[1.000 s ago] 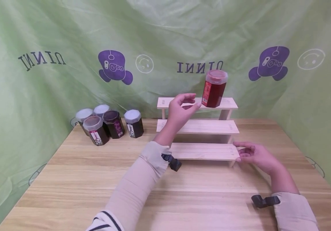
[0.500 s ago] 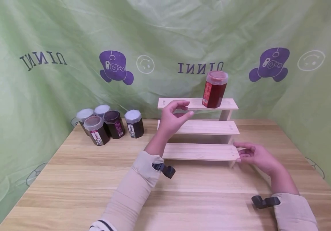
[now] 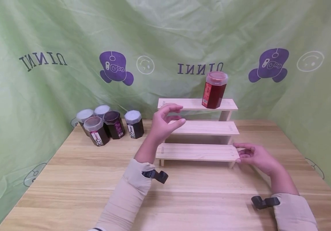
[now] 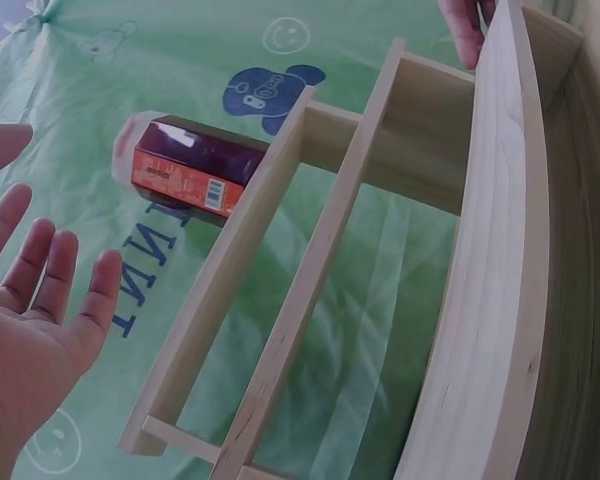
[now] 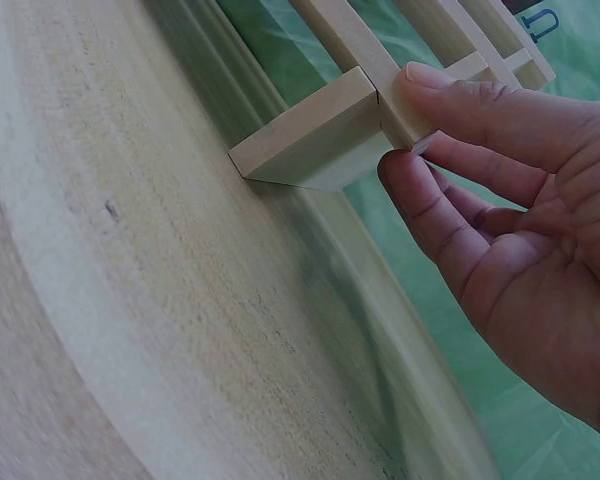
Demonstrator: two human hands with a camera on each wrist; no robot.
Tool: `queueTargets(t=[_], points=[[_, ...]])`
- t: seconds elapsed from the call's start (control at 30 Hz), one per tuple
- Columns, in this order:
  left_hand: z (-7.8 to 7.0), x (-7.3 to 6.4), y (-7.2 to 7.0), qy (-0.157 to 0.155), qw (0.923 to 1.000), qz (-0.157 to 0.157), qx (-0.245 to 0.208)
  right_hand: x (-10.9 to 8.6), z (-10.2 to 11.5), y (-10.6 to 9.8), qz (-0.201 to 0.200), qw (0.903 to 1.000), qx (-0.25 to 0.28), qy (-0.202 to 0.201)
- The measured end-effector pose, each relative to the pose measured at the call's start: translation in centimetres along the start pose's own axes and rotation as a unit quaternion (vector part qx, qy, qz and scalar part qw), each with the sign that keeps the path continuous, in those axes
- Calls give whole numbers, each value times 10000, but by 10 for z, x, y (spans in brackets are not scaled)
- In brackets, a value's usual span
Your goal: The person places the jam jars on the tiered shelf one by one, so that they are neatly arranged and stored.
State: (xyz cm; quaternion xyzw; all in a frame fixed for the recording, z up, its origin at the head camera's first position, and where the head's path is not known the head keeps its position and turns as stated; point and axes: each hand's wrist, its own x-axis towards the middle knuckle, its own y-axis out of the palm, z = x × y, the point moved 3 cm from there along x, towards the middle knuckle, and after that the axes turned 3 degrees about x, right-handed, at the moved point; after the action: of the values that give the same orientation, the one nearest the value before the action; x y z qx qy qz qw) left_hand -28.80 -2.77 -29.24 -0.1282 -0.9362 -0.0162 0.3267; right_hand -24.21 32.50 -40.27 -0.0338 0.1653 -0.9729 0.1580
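Observation:
A three-tier wooden display shelf [image 3: 197,152] stands on the table. On the right part of its top tier sits a red-labelled jar [image 3: 215,91] with a translucent lid; the left wrist view shows the same jar [image 4: 195,165] lying sideways to the camera. My left hand [image 3: 164,123] hovers in front of the shelf's left side, fingers loosely bent and holding nothing. With thumb and fingertips, my right hand [image 3: 258,157] pinches the right end of the lowest tier, as the right wrist view of that hand [image 5: 525,200] confirms.
At the table's [image 3: 96,179] back left stand several dark jars with lids, among them a front jar [image 3: 98,136] and a separate white-lidded jar [image 3: 135,126]. A green printed curtain [image 3: 165,41] hangs behind and along both sides.
My left hand has drawn away from the red-labelled jar, moving left and toward me. The jar stays on the top tier, and my right hand keeps its grip on the shelf.

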Motion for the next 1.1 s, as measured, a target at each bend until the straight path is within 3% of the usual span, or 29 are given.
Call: queueTargets(t=[0.5, 1.1], points=[[-6, -18, -25, 277, 9994, -188, 29, 0, -1, 0, -7, 10000, -46, -37], [-3, -36, -59, -265, 9963, -814, -15, 1, -2, -1, 4, 9999, 4, -166]])
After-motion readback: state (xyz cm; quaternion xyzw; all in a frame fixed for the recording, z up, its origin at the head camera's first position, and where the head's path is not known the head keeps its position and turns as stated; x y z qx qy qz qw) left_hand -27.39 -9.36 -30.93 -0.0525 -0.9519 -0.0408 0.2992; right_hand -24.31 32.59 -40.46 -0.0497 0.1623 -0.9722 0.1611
